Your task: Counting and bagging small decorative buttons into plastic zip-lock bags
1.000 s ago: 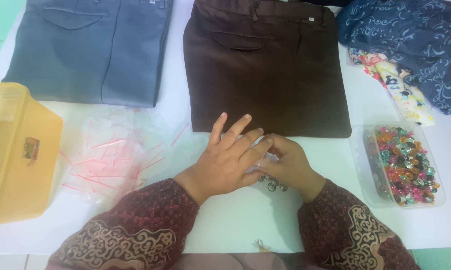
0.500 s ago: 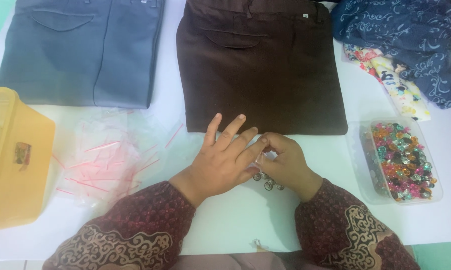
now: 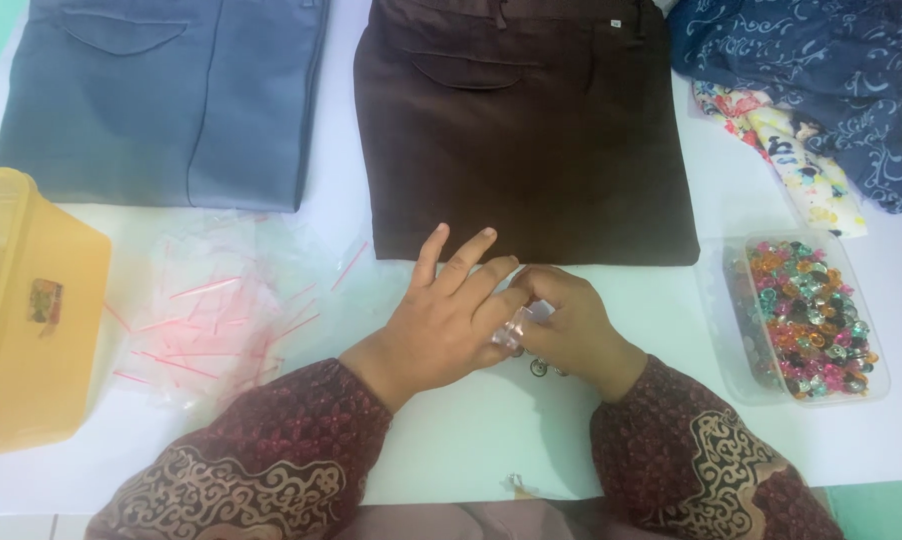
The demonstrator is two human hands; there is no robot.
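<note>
Both hands pinch one small clear bag (image 3: 524, 325) on the white table (image 3: 451, 450): left hand (image 3: 449, 315) with fingers spread, right hand (image 3: 571, 325) curled, between the clear bags (image 3: 221, 310) and the bead tray (image 3: 801, 315), below brown trousers (image 3: 526, 130).

small clear bag (image 3: 523, 325) mostly hidden by hands

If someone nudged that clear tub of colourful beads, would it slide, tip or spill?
The clear tub looks shallow and wide, so it would probably slide rather than tip. It has no lid in view, so the beads, piled near the rim, might spill on a sharp shove. The thin plastic walls would likely flex if squeezed.
</note>
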